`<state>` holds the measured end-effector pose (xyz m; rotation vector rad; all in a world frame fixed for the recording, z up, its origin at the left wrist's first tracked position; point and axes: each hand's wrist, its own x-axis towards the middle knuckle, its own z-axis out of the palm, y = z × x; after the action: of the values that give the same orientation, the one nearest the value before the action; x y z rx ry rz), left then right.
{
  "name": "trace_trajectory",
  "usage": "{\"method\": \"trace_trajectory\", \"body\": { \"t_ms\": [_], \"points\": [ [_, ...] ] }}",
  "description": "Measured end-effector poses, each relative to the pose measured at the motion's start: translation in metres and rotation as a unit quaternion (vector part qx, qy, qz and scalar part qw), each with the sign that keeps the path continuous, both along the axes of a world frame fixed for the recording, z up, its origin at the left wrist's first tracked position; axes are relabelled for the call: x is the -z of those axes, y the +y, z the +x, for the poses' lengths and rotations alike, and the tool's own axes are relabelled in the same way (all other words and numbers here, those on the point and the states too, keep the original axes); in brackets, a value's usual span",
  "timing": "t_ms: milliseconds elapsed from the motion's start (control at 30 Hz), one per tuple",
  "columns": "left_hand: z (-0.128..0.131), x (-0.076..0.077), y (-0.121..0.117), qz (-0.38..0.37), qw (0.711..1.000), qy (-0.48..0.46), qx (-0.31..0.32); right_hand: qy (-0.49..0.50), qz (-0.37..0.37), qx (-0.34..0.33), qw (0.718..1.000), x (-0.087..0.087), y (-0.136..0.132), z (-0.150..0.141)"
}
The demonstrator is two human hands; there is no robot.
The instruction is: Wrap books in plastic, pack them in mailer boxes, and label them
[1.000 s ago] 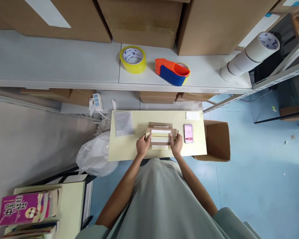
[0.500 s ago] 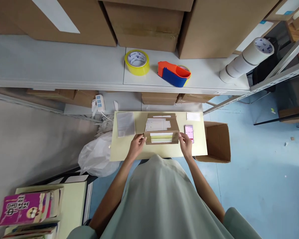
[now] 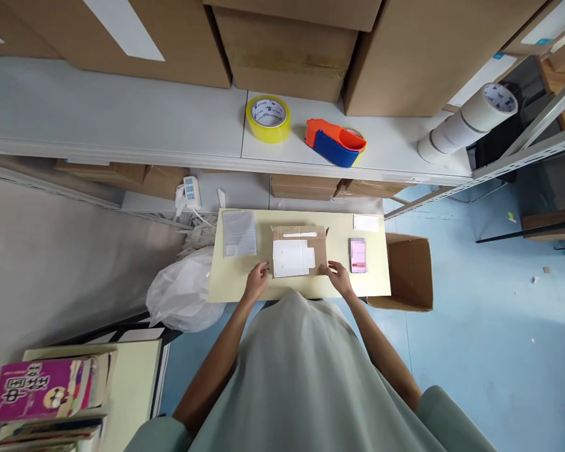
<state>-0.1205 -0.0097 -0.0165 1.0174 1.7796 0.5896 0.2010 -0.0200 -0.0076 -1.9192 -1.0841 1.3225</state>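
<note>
Cardboard box (image 3: 311,242), in the head view, is set on the cream tabletop (image 3: 376,263) with its white label (image 3: 292,258) facing up. The left hand (image 3: 257,281) is held half-open just beside it; whether the near right corner is gripped by the right hand (image 3: 340,279) cannot be told.

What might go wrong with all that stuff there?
The phone lies close to the right-hand grip, so a quick sideways move might bump it. The orange-and-blue tape dispenser sits near the front edge of the shelf, above the table, so if someone knocked it, it could fall.
</note>
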Motion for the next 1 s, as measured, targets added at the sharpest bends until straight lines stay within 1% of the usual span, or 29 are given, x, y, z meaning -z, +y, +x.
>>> {"method": "trace_trajectory", "body": {
  "t_ms": [67, 133, 200, 267, 367, 467, 533, 600, 667, 800, 867, 933, 1000],
  "points": [
    [0.001, -0.001, 0.017, 0.012, 1.0, 0.004, -0.011, 0.001, 0.012, 0.016, 1.0, -0.004, 0.019, -0.001],
    [0.004, -0.005, 0.035, 0.025, 1.0, -0.002, -0.012, 0.009, 0.019, 0.014, 1.0, -0.011, 0.039, -0.005],
    [0.007, -0.01, 0.05, 0.036, 0.999, -0.012, -0.007, 0.009, 0.019, 0.002, 1.0, -0.02, 0.055, -0.012],
    [0.009, -0.018, 0.059, 0.045, 0.999, -0.018, -0.003, 0.005, 0.027, -0.003, 1.0, -0.032, 0.066, -0.019],
    [0.009, -0.037, 0.06, 0.073, 0.997, -0.033, -0.012, 0.006, 0.06, 0.009, 0.998, -0.054, 0.071, -0.023],
    [0.009, -0.059, 0.049, 0.109, 0.992, -0.058, -0.03, 0.003, 0.088, 0.026, 0.996, -0.075, 0.066, -0.021],
    [0.011, -0.071, 0.041, 0.104, 0.992, -0.066, -0.04, -0.001, 0.097, 0.031, 0.995, -0.083, 0.059, -0.019],
    [0.013, -0.079, 0.033, 0.081, 0.993, -0.067, -0.045, -0.001, 0.096, 0.028, 0.995, -0.084, 0.05, -0.018],
    [0.017, -0.081, 0.027, 0.051, 0.996, -0.056, -0.043, 0.001, 0.08, 0.022, 0.997, -0.079, 0.042, -0.018],
    [0.022, -0.079, 0.021, -0.021, 0.999, 0.026, -0.028, 0.006, 0.021, 0.021, 1.0, -0.06, 0.025, -0.018],
    [0.024, -0.077, 0.02, -0.049, 0.996, 0.078, -0.017, 0.012, 0.009, 0.028, 1.0, -0.053, 0.019, -0.017],
    [0.026, -0.073, 0.021, -0.047, 0.991, 0.125, 0.004, 0.021, 0.008, 0.029, 0.999, -0.048, 0.015, -0.016],
    [0.028, -0.068, 0.024, -0.019, 0.987, 0.16, 0.024, 0.025, 0.006, 0.024, 0.999, -0.044, 0.014, -0.014]
  ]
}}
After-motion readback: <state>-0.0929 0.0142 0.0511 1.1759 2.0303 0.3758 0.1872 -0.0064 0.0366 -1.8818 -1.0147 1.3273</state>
